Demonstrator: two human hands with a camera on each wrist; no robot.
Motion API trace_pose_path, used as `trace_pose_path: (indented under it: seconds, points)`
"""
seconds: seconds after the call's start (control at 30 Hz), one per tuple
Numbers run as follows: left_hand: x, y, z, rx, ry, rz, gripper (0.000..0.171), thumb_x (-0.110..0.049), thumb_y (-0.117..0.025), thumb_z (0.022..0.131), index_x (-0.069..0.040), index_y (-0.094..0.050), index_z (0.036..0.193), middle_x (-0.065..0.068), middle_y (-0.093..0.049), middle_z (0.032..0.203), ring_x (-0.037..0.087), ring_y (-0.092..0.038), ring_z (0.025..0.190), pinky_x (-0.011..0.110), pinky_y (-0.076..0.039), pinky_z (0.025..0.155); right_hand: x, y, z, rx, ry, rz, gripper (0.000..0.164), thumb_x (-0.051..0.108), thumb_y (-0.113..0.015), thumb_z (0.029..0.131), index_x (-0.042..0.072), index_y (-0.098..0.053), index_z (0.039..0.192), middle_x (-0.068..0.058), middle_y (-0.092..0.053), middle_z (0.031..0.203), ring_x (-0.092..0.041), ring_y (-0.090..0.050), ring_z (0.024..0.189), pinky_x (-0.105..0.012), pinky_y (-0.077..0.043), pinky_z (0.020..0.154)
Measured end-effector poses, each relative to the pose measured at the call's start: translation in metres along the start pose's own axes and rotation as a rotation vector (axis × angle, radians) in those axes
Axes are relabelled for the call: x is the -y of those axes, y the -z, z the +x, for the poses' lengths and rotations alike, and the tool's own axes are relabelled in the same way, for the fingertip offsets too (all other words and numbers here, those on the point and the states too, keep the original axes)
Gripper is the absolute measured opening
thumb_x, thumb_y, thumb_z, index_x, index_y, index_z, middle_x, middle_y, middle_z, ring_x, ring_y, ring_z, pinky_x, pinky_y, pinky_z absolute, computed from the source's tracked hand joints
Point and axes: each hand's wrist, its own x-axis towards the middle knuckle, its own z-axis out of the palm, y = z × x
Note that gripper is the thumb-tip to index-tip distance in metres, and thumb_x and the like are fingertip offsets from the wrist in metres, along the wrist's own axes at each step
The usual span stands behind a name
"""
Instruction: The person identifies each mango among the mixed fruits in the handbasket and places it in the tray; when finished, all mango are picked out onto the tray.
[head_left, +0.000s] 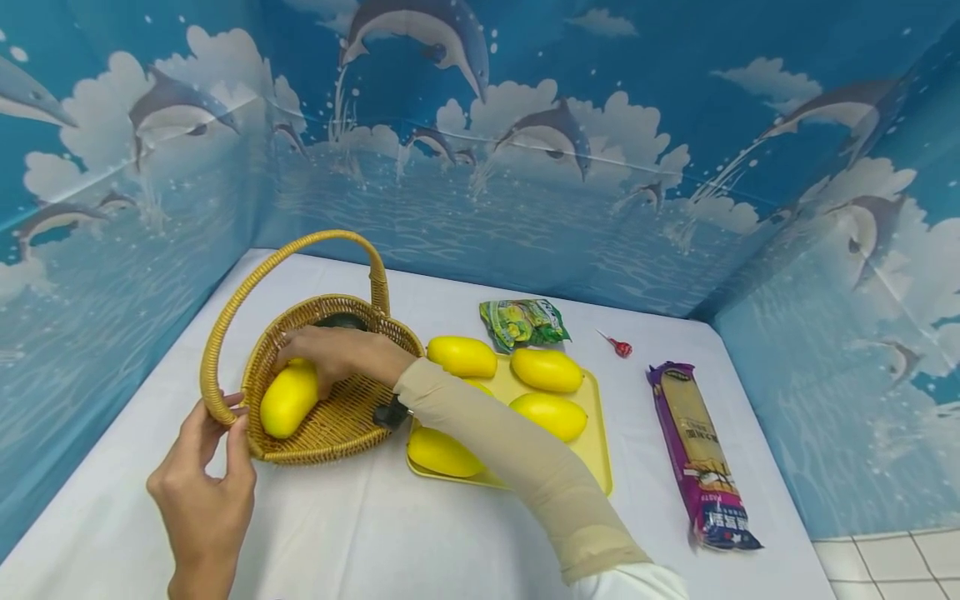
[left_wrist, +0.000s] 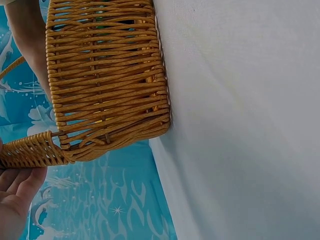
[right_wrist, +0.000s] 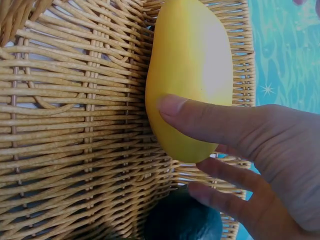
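Note:
A woven wicker basket (head_left: 322, 455) with a tall arched handle stands on the left of the table. My left hand (head_left: 206, 479) holds the base of that handle between thumb and fingers at the basket's near left. Inside the basket, my right hand (head_left: 333, 354) grips a yellow mango (head_left: 288, 400) against the left side wall. In the right wrist view the thumb lies across the mango (right_wrist: 192, 65), with other fingers behind its lower end. A dark green rounded fruit, like an avocado (right_wrist: 182, 217), lies in the basket just below those fingers.
A yellow tray (head_left: 602, 450) with several mangoes (head_left: 547, 371) stands right of the basket, partly under my right sleeve. Behind it lies a green snack bag (head_left: 523, 323). Farther right are a red lollipop (head_left: 621, 347) and a purple pasta packet (head_left: 697, 458). Dolphin-print curtains (head_left: 480, 208) enclose the table.

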Motion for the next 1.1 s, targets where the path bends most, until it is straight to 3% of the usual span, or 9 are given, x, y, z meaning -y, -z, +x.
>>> trace_pose_path:
  seconds: [0.23, 0.53, 0.87, 1.1]
  points:
    - [-0.002, 0.000, 0.000, -0.009, 0.004, -0.007, 0.040, 0.008, -0.074, 0.096, 0.009, -0.067, 0.136, 0.025, -0.077, 0.120, -0.014, -0.064, 0.117, 0.007, -0.051, 0.100, -0.002, 0.003, -0.001, -0.023, 0.034, -0.012, 0.063, 0.020, -0.094, 0.087, 0.013, -0.068, 0.144, 0.003, -0.068, 0.140, -0.009, -0.060, 0.126, -0.012, -0.047, 0.105]
    - [-0.001, 0.002, -0.002, 0.051, 0.037, 0.050, 0.039, 0.002, -0.070, 0.101, 0.012, -0.064, 0.137, 0.027, -0.074, 0.125, -0.019, -0.058, 0.119, 0.008, -0.050, 0.103, -0.002, 0.009, -0.019, -0.039, -0.001, -0.021, 0.065, 0.036, -0.091, 0.089, 0.008, -0.066, 0.142, 0.000, -0.068, 0.137, -0.008, -0.061, 0.117, -0.013, -0.050, 0.098]
    - [-0.003, -0.003, -0.002, -0.018, 0.006, -0.008, 0.038, 0.010, -0.073, 0.095, 0.010, -0.068, 0.133, 0.023, -0.077, 0.120, -0.013, -0.065, 0.114, 0.007, -0.052, 0.099, -0.011, 0.031, -0.066, -0.120, 0.050, -0.013, 0.063, 0.047, -0.085, 0.093, 0.005, -0.066, 0.136, -0.005, -0.068, 0.127, -0.014, -0.059, 0.108, -0.019, -0.050, 0.090]
    - [-0.003, 0.000, -0.002, 0.033, 0.034, 0.035, 0.037, 0.004, -0.069, 0.100, 0.013, -0.064, 0.136, 0.026, -0.075, 0.124, -0.015, -0.063, 0.115, 0.009, -0.051, 0.102, -0.015, 0.034, -0.103, -0.173, 0.007, 0.037, 0.065, 0.048, -0.080, 0.097, 0.005, -0.064, 0.141, -0.007, -0.067, 0.131, -0.015, -0.059, 0.108, -0.021, -0.051, 0.090]
